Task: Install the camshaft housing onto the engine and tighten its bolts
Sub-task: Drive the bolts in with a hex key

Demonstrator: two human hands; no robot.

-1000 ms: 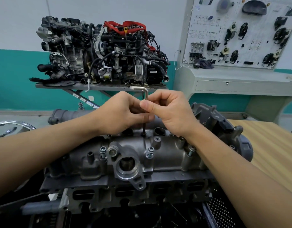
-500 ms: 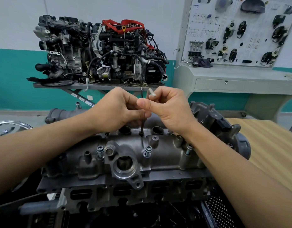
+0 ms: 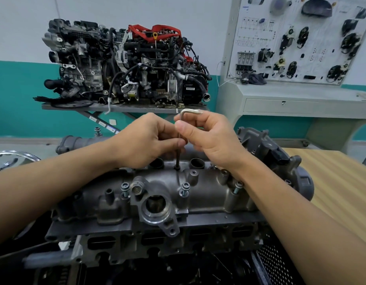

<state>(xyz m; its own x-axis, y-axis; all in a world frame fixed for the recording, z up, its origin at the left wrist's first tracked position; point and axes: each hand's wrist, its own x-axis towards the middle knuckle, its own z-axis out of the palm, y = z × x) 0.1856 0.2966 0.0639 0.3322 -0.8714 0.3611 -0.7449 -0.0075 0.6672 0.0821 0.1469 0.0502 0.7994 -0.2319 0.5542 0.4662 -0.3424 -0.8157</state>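
Observation:
The grey cast camshaft housing (image 3: 206, 194) lies on top of the engine (image 3: 157, 241) in front of me. An L-shaped hex key (image 3: 179, 155) stands upright with its tip in a bolt (image 3: 176, 167) at the housing's far edge. My left hand (image 3: 145, 140) pinches the key's shaft. My right hand (image 3: 208, 138) grips the top of the key, and the short arm points right over its fingers. Three bolts (image 3: 185, 189) stand raised along the near side of the housing.
A second complete engine (image 3: 126, 64) sits on a metal stand (image 3: 124, 109) behind. A white training panel with electrical parts (image 3: 301, 40) stands at the back right. A wooden table (image 3: 342, 192) lies to the right. A chrome rim (image 3: 13, 156) shows at the left.
The short arm of the hex key has swung round: it pointed left, then toward me, and points right now. Both hands stay on the key at the same bolt.

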